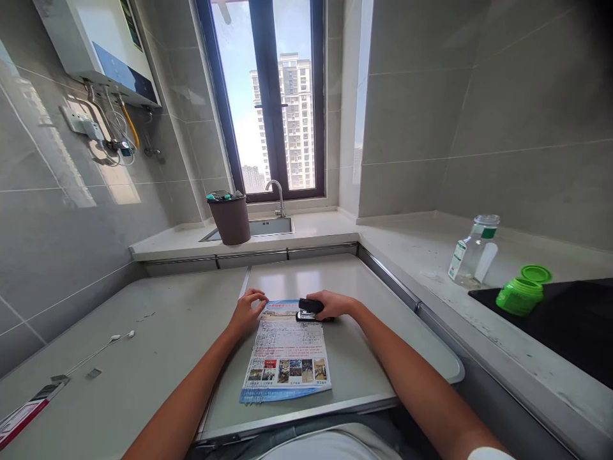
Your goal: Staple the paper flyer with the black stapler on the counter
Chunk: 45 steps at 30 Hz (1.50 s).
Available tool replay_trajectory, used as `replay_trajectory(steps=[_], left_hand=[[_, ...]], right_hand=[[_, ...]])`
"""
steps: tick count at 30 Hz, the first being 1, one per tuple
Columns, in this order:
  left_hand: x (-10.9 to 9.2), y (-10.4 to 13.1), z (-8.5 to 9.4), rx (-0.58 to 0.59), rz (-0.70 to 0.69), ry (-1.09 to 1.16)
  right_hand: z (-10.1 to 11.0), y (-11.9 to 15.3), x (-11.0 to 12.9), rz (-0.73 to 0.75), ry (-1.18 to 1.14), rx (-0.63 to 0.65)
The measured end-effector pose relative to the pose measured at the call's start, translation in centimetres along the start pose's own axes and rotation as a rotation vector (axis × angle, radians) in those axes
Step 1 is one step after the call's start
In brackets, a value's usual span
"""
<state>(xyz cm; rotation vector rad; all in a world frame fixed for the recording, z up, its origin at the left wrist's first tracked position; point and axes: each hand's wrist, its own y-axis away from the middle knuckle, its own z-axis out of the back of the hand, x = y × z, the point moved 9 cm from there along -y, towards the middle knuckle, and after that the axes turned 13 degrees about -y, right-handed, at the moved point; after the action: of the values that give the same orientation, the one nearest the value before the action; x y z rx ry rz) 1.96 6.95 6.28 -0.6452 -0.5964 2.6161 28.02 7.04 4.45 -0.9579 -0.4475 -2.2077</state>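
A printed leaflet (pixel 290 348) with blue bands and small photos lies flat on the table in front of me. Many short staple-like marks run along its left edge and across its upper text. The fingers of my left hand (pixel 248 312) are curled at its upper left corner, thumb and forefinger holding that corner. A black stapler (pixel 311 306) is gripped in my right hand (pixel 331 305), and it sits over the upper right edge of the leaflet. The palm side of both hands is hidden.
White earphones (pixel 123 336) and a red-and-white box (pixel 29 412) lie on the table (pixel 182 319) to the left. A brown bin (pixel 230 220) stands by the sink (pixel 272 227). On the right counter are a glass bottle (pixel 474 255) and an open green container (pixel 521 295).
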Motion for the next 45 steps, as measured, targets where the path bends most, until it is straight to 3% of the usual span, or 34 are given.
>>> replay_trajectory(steps=[5, 10, 18, 25, 32, 38, 43, 45], left_hand=[[-4.6, 1.6, -2.5, 0.282, -0.269, 0.169], [-4.8, 2.6, -3.8, 0.412, -0.318, 0.14], [-5.0, 2.7, -4.3, 0.406, -0.36, 0.093], [-5.2, 2.3, -5.4, 0.346, -0.33, -0.056], [-5.6, 2.4, -5.3, 0.35, -0.343, -0.088], [-5.8, 2.3, -5.0, 0.333, -0.348, -0.059], [-5.9, 2.4, -5.0, 0.347, -0.347, -0.046], [-5.9, 2.4, -4.9, 0.347, -0.343, -0.043]], right_hand=[[1.9, 1.4, -1.6, -0.019, 0.006, 0.025], [2.9, 2.3, -2.5, -0.004, -0.012, 0.031], [2.9, 1.1, -1.0, 0.122, 0.008, -0.115], [0.4, -0.4, 0.3, 0.143, 0.049, -0.068], [0.0, -0.5, 0.2, 0.136, 0.063, -0.073], [0.5, -0.1, 0.0, 0.152, -0.055, -0.068], [3.1, 0.5, -1.2, 0.092, -0.146, -0.183], [3.7, 0.8, -1.8, 0.078, -0.156, -0.164]])
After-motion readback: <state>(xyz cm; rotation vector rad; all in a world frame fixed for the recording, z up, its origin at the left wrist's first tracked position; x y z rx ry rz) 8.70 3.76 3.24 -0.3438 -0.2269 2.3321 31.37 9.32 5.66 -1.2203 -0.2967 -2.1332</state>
